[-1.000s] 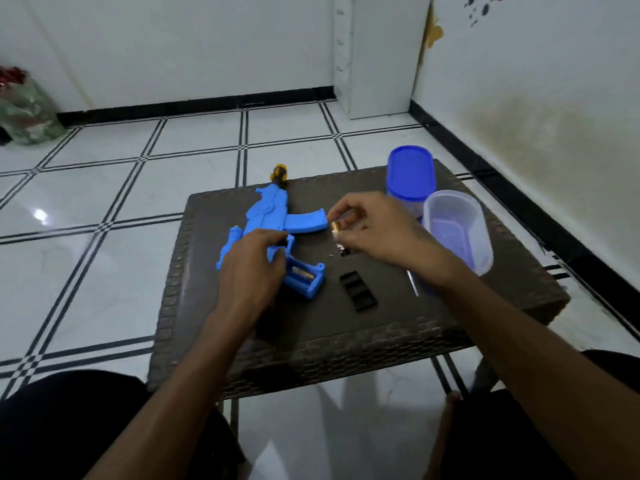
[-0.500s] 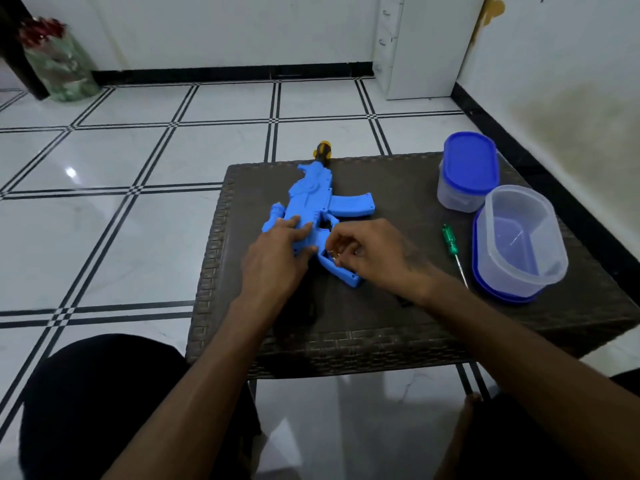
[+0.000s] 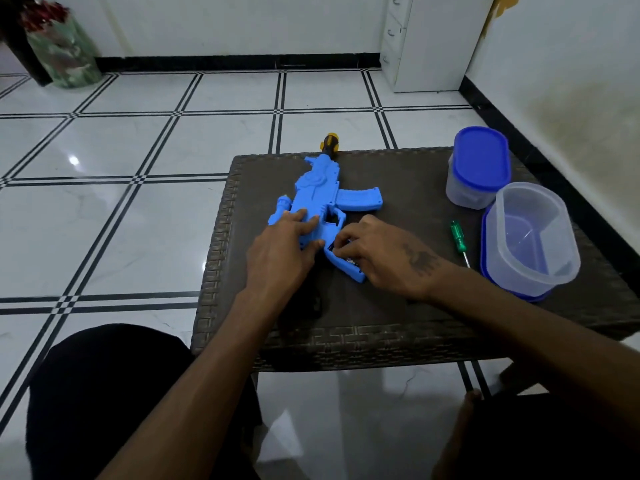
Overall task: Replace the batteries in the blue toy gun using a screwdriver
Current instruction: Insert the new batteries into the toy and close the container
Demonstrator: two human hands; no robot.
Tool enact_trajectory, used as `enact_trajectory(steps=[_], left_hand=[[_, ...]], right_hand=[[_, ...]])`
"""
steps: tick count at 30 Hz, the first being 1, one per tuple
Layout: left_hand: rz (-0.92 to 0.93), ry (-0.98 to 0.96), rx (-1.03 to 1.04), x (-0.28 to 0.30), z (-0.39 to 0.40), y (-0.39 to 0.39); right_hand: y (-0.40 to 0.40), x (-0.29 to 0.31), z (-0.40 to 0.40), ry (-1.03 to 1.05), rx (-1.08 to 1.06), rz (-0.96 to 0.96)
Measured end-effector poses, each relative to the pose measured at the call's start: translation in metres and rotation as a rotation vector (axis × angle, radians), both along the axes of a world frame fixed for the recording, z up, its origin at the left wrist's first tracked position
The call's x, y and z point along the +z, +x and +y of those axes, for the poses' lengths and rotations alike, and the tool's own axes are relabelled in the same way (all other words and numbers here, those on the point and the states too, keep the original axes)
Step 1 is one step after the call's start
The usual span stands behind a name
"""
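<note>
The dark woven table carries the blue toy gun, lying flat near its far left part, muzzle past the far edge, as half a second ago. The clear open container and the blue-lidded tub stand at the right as before. The left hand still presses flat, fingers spread, on the gun's body. The right hand has stayed at the grip's open compartment, fingertips curled in; what they pinch cannot be told. The green screwdriver lies beside the container, untouched.
</note>
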State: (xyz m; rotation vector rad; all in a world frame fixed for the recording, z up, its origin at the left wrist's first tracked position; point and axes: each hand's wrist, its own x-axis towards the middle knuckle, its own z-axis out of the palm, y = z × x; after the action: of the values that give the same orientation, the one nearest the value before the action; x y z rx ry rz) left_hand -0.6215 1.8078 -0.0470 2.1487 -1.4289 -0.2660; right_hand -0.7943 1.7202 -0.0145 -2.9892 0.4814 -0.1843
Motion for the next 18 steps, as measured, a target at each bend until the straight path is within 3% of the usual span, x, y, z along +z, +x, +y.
enact_trajectory(steps=[8, 13, 18], left_hand=[[0.005, 0.009, -0.008, 0.001, -0.002, -0.001], [0.008, 0.012, -0.008, 0.006, 0.003, -0.004], [-0.056, -0.115, -0.008, 0.021, 0.002, -0.037]], right_hand=[[-0.007, 0.02, 0.011, -0.009, -0.047, 0.117], [-0.04, 0.029, 0.009, 0.088, -0.248, -0.075], [-0.108, 0.037, -0.02, 0.018, -0.488, -0.259]])
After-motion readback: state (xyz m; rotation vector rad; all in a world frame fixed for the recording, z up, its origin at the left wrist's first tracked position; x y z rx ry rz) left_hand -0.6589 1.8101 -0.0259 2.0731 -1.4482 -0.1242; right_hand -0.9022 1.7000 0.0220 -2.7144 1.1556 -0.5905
